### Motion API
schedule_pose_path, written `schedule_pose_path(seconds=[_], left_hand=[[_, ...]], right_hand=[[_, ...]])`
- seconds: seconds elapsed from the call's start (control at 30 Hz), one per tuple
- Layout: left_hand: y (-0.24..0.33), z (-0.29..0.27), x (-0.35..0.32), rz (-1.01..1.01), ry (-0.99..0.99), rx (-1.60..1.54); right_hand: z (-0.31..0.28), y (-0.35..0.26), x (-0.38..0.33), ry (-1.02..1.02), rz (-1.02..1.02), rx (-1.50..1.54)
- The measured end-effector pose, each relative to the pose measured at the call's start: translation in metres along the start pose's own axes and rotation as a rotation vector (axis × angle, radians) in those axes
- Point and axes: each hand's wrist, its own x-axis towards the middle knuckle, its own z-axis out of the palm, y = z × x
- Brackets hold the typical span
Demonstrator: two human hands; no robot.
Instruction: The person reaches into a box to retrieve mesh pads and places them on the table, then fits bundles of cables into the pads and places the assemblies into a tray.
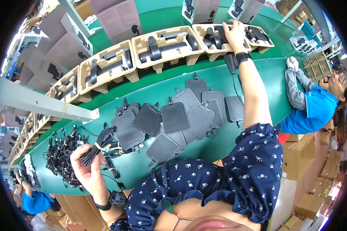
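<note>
My left hand (pixel 89 171) is closed around a coiled black cable (pixel 98 147) with a pale tie, above the near left part of the table. Beside it lies a tangled heap of bundled black cables (pixel 65 158). My right hand (pixel 235 36) reaches far out over a moulded tan tray (pixel 214 49), its fingers gripping a flat black pad (pixel 221 34) that it partly covers. Between my arms, several flat black pads with textured faces and short connectors, such as this textured pad (pixel 174 118), lie in a loose overlapping pile.
More tan trays (pixel 165 61) holding black device parts line the far side of the green table (pixel 135 171). A pale metal bar (pixel 42 101) crosses at left. Printed boxes (pixel 119 21) stand behind. A person in blue (pixel 316 107) sits at right; another blue sleeve (pixel 36 202) shows lower left.
</note>
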Motion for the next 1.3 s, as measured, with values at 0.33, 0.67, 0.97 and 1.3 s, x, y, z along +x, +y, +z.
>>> schedule_pose_path(seconds=[0.33, 0.67, 0.97, 1.3], left_hand=[[0.012, 0.063, 0.040, -0.076, -0.384, -0.124], [-0.045, 0.073, 0.032, -0.319, -0.481, -0.489], [-0.051, 0.076, 0.016, -0.075, -0.753, -0.021], [-0.062, 0.041, 0.022, -0.072, -0.478, -0.293]], right_hand=[[-0.215, -0.275, -0.043, -0.833, -0.853, 0.723], [-0.221, -0.285, -0.076, -1.241, 0.347, 1.561], [-0.245, -0.305, -0.091, -0.706, -0.987, 0.577], [-0.178, -0.212, -0.054, -0.384, -0.553, 0.371]])
